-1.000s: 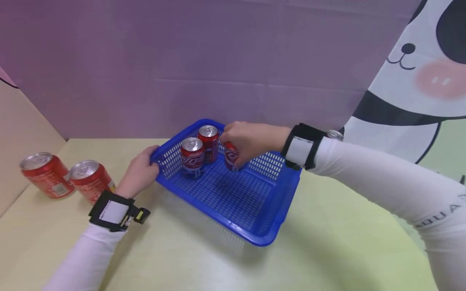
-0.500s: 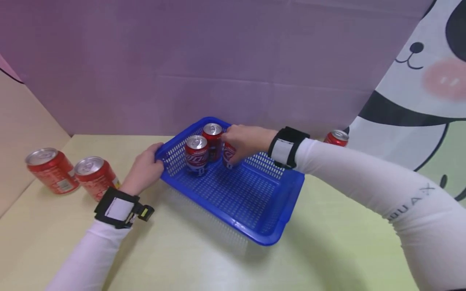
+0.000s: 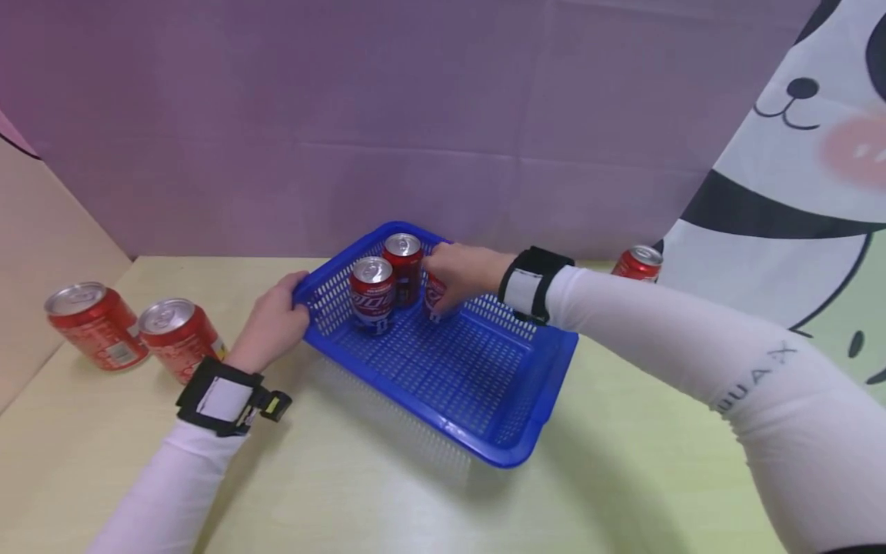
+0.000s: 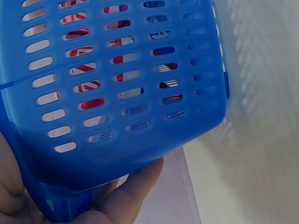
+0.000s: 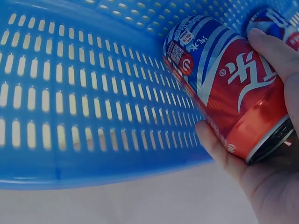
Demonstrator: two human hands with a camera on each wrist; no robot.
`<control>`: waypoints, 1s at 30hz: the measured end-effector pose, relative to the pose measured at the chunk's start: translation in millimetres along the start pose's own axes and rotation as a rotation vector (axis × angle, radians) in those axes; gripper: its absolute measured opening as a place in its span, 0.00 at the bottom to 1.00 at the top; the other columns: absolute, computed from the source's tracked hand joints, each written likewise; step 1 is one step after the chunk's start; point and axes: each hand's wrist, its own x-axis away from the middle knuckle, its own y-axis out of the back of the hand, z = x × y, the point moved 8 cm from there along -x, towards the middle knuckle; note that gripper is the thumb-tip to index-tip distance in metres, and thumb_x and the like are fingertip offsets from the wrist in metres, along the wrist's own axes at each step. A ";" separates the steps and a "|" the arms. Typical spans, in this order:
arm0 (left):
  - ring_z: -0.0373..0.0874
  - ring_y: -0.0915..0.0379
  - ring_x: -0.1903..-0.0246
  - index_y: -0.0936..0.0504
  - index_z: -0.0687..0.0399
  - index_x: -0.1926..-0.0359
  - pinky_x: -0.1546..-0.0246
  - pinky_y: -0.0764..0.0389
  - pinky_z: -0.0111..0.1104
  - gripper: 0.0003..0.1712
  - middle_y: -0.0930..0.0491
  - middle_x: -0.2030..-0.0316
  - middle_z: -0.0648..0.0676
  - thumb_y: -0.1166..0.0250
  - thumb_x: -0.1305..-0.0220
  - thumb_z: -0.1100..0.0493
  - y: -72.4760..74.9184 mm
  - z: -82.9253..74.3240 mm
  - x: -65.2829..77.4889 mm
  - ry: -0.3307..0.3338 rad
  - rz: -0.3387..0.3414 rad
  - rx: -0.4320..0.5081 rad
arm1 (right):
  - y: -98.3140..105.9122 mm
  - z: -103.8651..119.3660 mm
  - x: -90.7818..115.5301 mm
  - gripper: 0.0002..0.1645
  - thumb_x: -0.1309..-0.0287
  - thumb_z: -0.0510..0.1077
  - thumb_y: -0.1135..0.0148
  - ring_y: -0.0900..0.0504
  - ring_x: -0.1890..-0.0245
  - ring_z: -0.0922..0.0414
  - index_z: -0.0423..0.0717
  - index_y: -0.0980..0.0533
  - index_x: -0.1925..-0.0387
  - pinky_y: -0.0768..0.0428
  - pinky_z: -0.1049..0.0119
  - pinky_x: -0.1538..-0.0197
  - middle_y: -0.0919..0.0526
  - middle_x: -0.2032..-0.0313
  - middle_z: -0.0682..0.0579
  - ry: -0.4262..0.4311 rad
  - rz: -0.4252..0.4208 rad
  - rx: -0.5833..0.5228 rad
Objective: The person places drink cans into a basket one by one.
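Note:
My left hand grips the left corner of a blue plastic basket, thumb over the rim; in the left wrist view its fingers curl under the basket's corner. Inside the basket, my right hand holds a red and blue soda can between thumb and fingers, near the back wall. Mostly the hand covers this can in the head view. Two more soda cans stand upright to its left in the basket: a front can and a rear can.
Two red cans, an outer can and an inner can, stand on the table left of the basket. Another red can stands at the back right, behind the right sleeve. A purple backdrop rises behind the table.
My right hand has moved slightly left and down with its can, closer to the two standing cans. The left hand keeps its grip on the basket. The view has shifted a little.

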 end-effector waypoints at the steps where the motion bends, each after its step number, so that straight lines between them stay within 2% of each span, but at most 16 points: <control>1: 0.70 0.36 0.41 0.48 0.76 0.29 0.45 0.30 0.58 0.34 0.38 0.37 0.79 0.56 0.36 0.71 -0.1 0.1 -0.2 -0.001 0.000 -0.001 | -1.1 1.0 -1.0 0.34 0.51 0.55 0.24 0.22 0.62 0.56 0.40 0.22 0.47 0.21 0.63 0.59 0.19 0.62 0.51 0.000 0.007 0.013; 4: 0.70 0.36 0.41 0.47 0.76 0.29 0.45 0.31 0.58 0.34 0.38 0.37 0.79 0.55 0.36 0.71 -0.4 -0.1 -1.0 -0.005 -0.004 -0.005 | -3.7 2.1 -3.7 0.33 0.51 0.56 0.24 0.21 0.64 0.56 0.40 0.21 0.49 0.20 0.63 0.60 0.19 0.63 0.50 -0.022 0.027 0.052; 6: 0.70 0.36 0.41 0.46 0.76 0.29 0.44 0.31 0.58 0.34 0.37 0.38 0.79 0.55 0.37 0.72 -0.4 -0.6 -1.5 -0.011 -0.007 -0.008 | -3.0 2.4 -5.4 0.33 0.52 0.58 0.24 0.22 0.62 0.54 0.41 0.20 0.51 0.20 0.61 0.59 0.18 0.62 0.49 -0.047 0.015 0.122; 10: 0.70 0.35 0.41 0.46 0.77 0.29 0.45 0.31 0.58 0.34 0.37 0.38 0.79 0.55 0.37 0.72 -0.7 -1.3 -1.6 -0.019 -0.009 -0.014 | 0.7 3.4 -8.5 0.36 0.57 0.68 0.25 0.24 0.58 0.49 0.43 0.17 0.58 0.19 0.54 0.58 0.19 0.58 0.45 -0.106 -0.036 0.334; 13: 0.70 0.35 0.42 0.46 0.77 0.29 0.45 0.30 0.58 0.34 0.37 0.38 0.79 0.55 0.37 0.72 -0.1 -1.0 -1.4 -0.021 -0.010 -0.019 | 4.3 3.6 -10.3 0.42 0.63 0.73 0.26 0.24 0.59 0.47 0.42 0.17 0.61 0.18 0.50 0.62 0.19 0.59 0.43 -0.162 -0.091 0.416; 19: 0.70 0.34 0.43 0.48 0.76 0.29 0.49 0.27 0.57 0.34 0.38 0.38 0.79 0.56 0.36 0.71 1.2 0.7 -2.0 -0.011 -0.006 -0.022 | 9.4 0.9 -7.8 0.43 0.66 0.75 0.26 0.20 0.63 0.46 0.41 0.17 0.64 0.17 0.50 0.66 0.18 0.64 0.42 -0.268 -0.179 0.382; 23: 0.70 0.34 0.43 0.47 0.76 0.29 0.49 0.27 0.56 0.34 0.38 0.38 0.79 0.55 0.35 0.71 -2.4 3.0 -3.0 -0.008 0.001 -0.022 | 12.0 -3.7 1.1 0.44 0.64 0.78 0.30 0.21 0.63 0.47 0.42 0.18 0.65 0.18 0.51 0.64 0.19 0.65 0.44 -0.313 -0.150 0.372; 26: 0.70 0.34 0.43 0.47 0.76 0.29 0.49 0.27 0.56 0.34 0.37 0.38 0.79 0.55 0.36 0.71 -5.2 2.8 -3.4 -0.015 0.001 -0.017 | 21.1 -14.5 17.8 0.51 0.60 0.82 0.37 0.23 0.57 0.45 0.39 0.20 0.58 0.20 0.49 0.57 0.21 0.60 0.42 -0.370 -0.101 0.353; 30: 0.70 0.34 0.43 0.46 0.76 0.29 0.48 0.28 0.57 0.34 0.37 0.38 0.79 0.55 0.36 0.71 -3.6 -1.5 -3.4 -0.032 -0.010 -0.021 | 38.0 -35.3 56.3 0.56 0.49 0.81 0.47 0.25 0.48 0.40 0.34 0.26 0.45 0.23 0.44 0.50 0.24 0.48 0.35 -0.474 -0.048 0.247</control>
